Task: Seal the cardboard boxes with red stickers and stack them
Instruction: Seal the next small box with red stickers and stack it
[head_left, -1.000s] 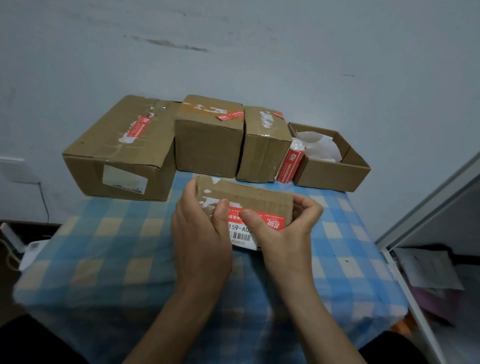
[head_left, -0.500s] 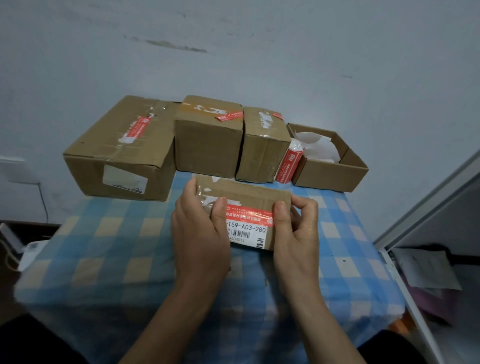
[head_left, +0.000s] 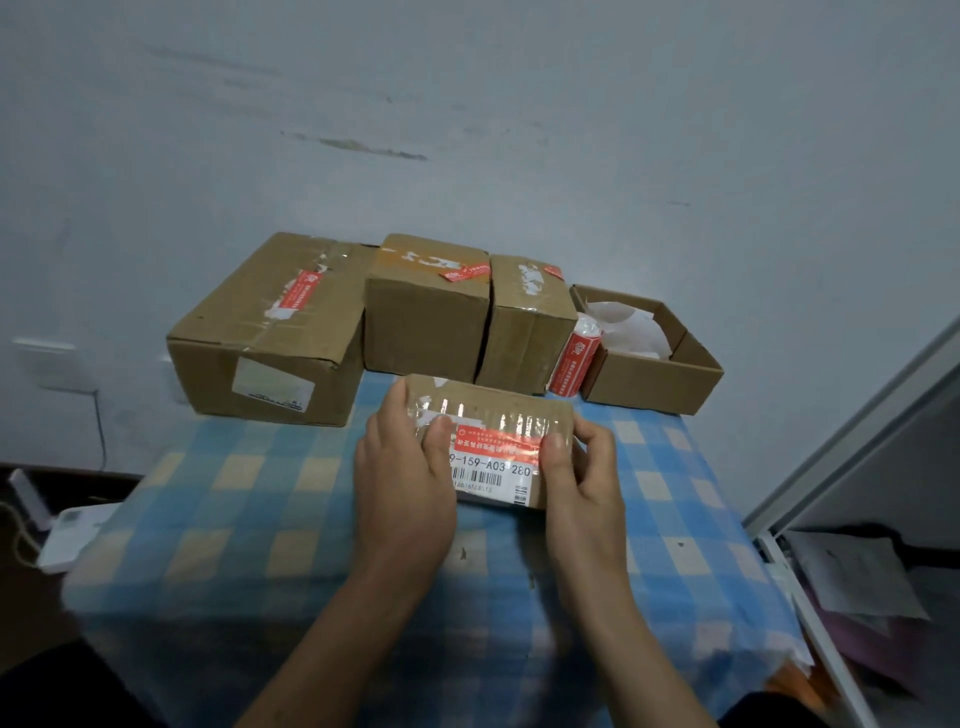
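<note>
A small flat cardboard box (head_left: 493, 405) lies on the checked tablecloth in front of me, with a red sticker (head_left: 496, 441) across its near edge above a white barcode label. My left hand (head_left: 405, 467) grips the box's left end, thumb beside the sticker. My right hand (head_left: 582, 467) holds the right end, its thumb pressed on the sticker's right end. Behind stand three closed boxes with red stickers: a large one (head_left: 270, 338), a middle one (head_left: 426, 312) and a narrow one (head_left: 530, 322).
A roll of red stickers (head_left: 574, 364) leans between the narrow box and an open box (head_left: 649, 374) holding white paper. The blue checked table (head_left: 234, 493) meets a white wall. A cabinet edge (head_left: 831, 441) stands at the right. A white device and cable lie low left.
My right thumb has slid right along the red sticker to its end, flattening it onto the box. The left hand has stayed on the box's left end.
</note>
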